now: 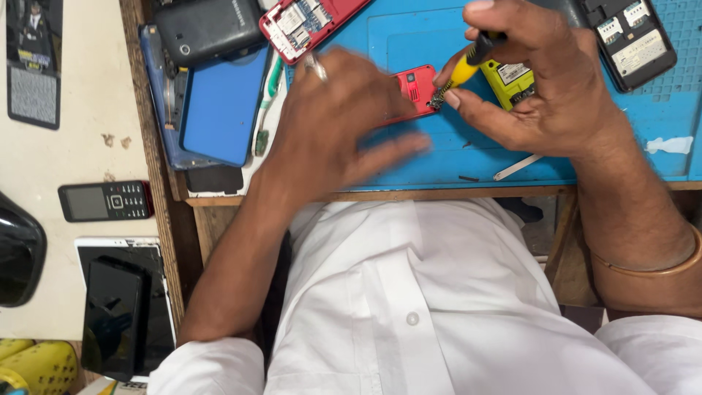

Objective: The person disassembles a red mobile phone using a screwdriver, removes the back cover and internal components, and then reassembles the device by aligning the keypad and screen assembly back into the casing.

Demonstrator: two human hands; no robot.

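Right hand (534, 88) grasps a yellow-handled screwdriver (461, 72), fingers pinched round the handle, tip down at the edge of a small red phone (414, 89). Left hand (333, 121) lies flat over that phone, fingers spread and blurred, pressing it to the blue mat (439, 157); whether it grips anything, cannot tell. Phone sits mid-mat, mostly hidden under the left hand. Just beside the right hand: a yellow-green battery (510, 82). Opened red phone back (303, 22) at the mat's top edge.
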